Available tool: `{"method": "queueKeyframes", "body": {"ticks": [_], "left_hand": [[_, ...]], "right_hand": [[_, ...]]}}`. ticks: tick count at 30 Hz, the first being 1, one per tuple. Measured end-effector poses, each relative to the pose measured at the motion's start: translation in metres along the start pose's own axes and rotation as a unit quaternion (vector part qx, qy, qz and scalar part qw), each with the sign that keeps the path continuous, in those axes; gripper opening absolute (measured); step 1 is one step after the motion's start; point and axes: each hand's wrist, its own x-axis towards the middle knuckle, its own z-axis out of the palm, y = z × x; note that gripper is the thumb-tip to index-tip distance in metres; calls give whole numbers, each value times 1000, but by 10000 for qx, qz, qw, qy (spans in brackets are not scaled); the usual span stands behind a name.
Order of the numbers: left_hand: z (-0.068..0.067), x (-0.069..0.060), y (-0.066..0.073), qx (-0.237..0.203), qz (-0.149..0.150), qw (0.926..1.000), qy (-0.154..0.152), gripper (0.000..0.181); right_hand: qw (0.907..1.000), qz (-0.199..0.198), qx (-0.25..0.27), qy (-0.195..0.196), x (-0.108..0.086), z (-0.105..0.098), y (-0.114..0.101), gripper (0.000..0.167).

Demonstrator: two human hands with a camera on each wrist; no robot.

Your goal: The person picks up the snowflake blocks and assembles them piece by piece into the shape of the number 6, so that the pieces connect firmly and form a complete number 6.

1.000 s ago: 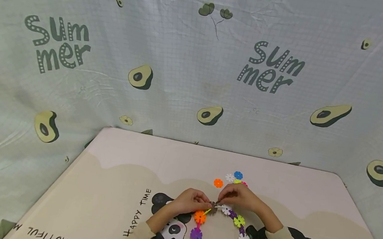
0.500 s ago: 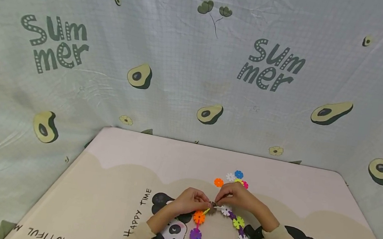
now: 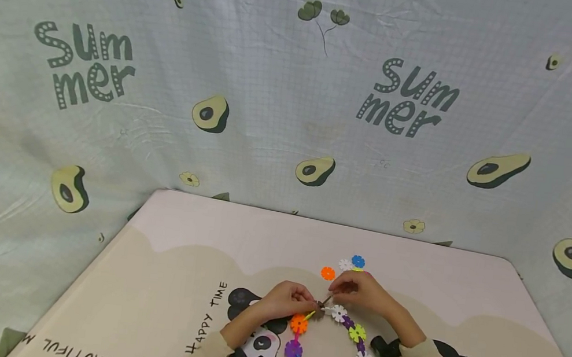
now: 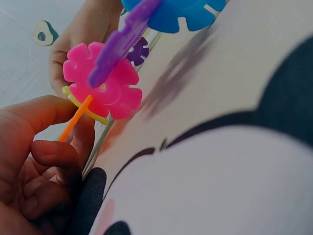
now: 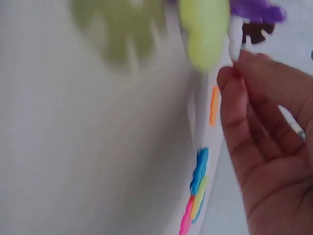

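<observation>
Notched plastic snowflake discs of many colours are linked into a ring, and a white disc (image 3: 338,313) sits on its right far side. My left hand (image 3: 283,301) pinches a brown snowflake disc (image 3: 320,310) at the ring's far end, near a yellow disc (image 3: 310,315) and an orange disc (image 3: 298,323). Thumb and fingertips of my right hand (image 3: 362,291) pinch a second, thin-looking brown disc seen edge-on, which meets the first one. In the left wrist view, a pink disc (image 4: 110,85) and a purple disc (image 4: 122,41) stand in front of my left fingers, hiding the brown discs.
Loose discs lie beyond my right hand: an orange one (image 3: 328,273), a white one (image 3: 345,264), a blue one (image 3: 358,261) and others partly covered. The panda-printed table (image 3: 175,283) ends at a fabric curtain (image 3: 264,83) printed with avocados.
My right hand first moved in toward the brown disc, then drew slightly back to the right, so the thin brown disc at its fingertips shows more. My left hand has stayed nearly still.
</observation>
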Motion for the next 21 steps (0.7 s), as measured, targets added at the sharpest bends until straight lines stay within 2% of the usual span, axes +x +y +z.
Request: {"method": "queueKeyframes", "body": {"ticks": [5, 9, 16, 21], "left_hand": [[1, 1, -1, 116, -4, 9999, 58, 20], [1, 1, -2, 87, 66, 9999, 47, 20], [1, 3, -3, 128, 44, 9999, -28, 20], [1, 2, -3, 220, 96, 9997, -63, 19]], "right_hand": [[9964, 429, -554, 475, -6, -8, 4, 8], [9923, 551, -821, 752, -10, -10, 6, 9], [9833, 932, -1040, 1169, -15, -12, 10, 21], [9789, 1200, -1116, 1222, -16, -12, 11, 31]]}}
